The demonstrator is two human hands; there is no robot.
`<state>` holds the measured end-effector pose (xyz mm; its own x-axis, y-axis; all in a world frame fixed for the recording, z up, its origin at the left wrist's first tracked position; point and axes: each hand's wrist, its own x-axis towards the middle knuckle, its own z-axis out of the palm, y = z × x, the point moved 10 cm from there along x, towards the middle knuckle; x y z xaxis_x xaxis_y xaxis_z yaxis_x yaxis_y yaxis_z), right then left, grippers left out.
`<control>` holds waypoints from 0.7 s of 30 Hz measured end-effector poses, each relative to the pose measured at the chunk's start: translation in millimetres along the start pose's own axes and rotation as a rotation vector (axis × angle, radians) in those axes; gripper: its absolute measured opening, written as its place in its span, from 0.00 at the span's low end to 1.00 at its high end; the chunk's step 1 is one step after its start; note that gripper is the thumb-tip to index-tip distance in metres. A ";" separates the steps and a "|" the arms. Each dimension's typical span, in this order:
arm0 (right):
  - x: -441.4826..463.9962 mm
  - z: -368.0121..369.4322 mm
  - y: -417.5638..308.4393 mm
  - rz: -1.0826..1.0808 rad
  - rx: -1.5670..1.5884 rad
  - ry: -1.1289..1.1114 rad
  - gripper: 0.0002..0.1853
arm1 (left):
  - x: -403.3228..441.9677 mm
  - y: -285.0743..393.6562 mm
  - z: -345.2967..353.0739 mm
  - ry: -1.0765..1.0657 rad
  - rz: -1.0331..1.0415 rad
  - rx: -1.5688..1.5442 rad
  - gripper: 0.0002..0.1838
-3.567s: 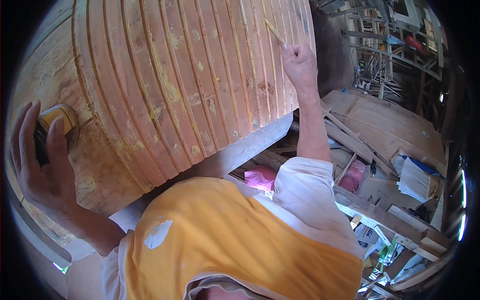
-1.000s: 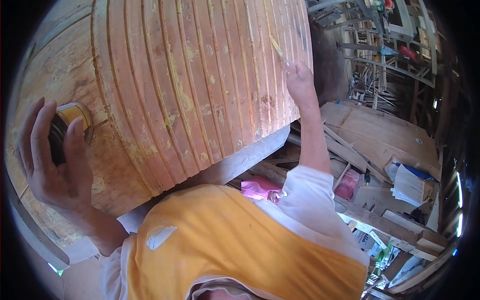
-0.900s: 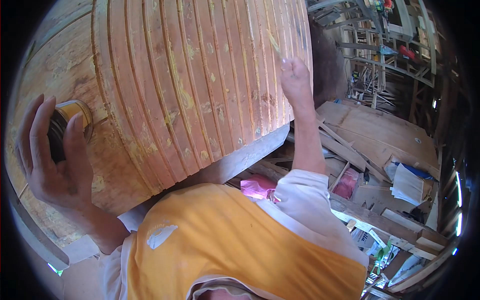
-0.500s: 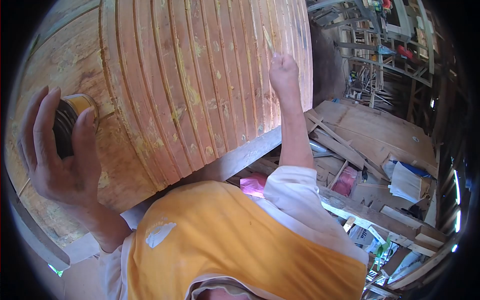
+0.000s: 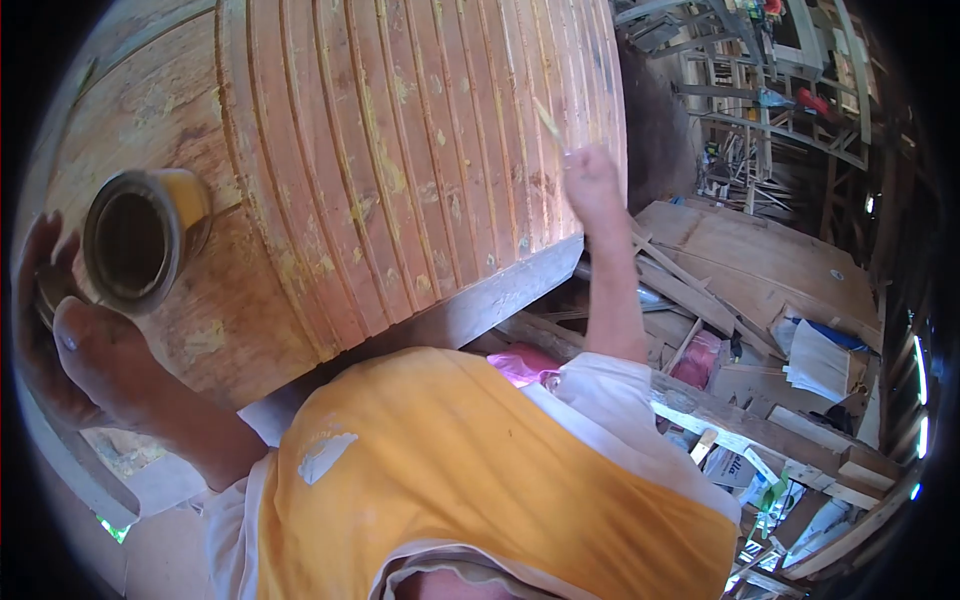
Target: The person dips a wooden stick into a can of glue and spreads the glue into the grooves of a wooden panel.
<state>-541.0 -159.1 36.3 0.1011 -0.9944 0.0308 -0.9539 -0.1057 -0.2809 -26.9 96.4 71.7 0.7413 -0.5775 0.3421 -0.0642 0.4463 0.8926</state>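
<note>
Head view: my right hand (image 5: pixel 595 190) closes on a slender stick (image 5: pixel 546 118) over the grooved wooden panel (image 5: pixel 420 170). I judge the step is working its grooves; the next move calls for following one. Left of the grooves sits an open tin (image 5: pixel 188 203); my left hand (image 5: pixel 105 350) curves beside it, grip unclear.

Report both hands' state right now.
Left hand: fingers curled by a dark round thing beside the can; grip cannot be told.
Right hand: closed, holding a thin stick.
</note>
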 end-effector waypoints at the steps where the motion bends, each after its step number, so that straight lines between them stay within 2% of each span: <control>1: -5.0 -13.4 -1.3 -0.035 0.045 0.030 0.15 | 2.2 8.5 5.8 -0.096 0.060 0.131 0.27; 2: -0.2 -13.2 27.1 -0.004 0.114 0.032 0.12 | 3.4 16.8 11.6 -0.184 0.132 0.255 0.30; 4: -15.5 -41.5 -33.2 -0.090 0.197 0.002 0.11 | -14.1 9.2 36.3 -0.316 -0.003 0.354 0.33; 5: -23.1 -45.2 -61.5 -0.181 0.249 0.000 0.11 | -20.7 0.5 41.4 -0.444 0.027 0.517 0.37; 8: -58.2 -36.6 -151.5 -0.509 0.443 0.011 0.10 | -24.8 2.4 59.2 -0.493 0.117 0.801 0.39; 10: -83.6 -31.0 -192.8 -0.470 0.586 -0.057 0.10 | -27.2 6.7 73.3 -0.526 0.182 0.858 0.37; 12: -103.6 -26.9 -215.4 -0.543 0.607 -0.121 0.09 | -34.7 16.4 91.9 -0.550 0.229 0.868 0.35; 16: -127.1 -21.9 -234.6 -0.639 0.428 -0.210 0.09 | -69.8 43.1 135.0 -0.687 0.422 1.105 0.39; 19: -132.7 -3.4 -246.2 -0.684 0.384 -0.222 0.08 | -92.2 43.4 159.1 -0.776 0.444 1.115 0.43; 21: -130.2 15.5 -258.5 -0.667 0.202 -0.241 0.06 | -101.4 39.1 167.6 -0.818 0.454 1.122 0.43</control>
<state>-303.2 -2.3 90.0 0.7233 -0.6886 0.0513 -0.5995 -0.6631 -0.4482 -216.5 57.9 121.1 -0.0388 -0.9252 0.3775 -0.9442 0.1576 0.2892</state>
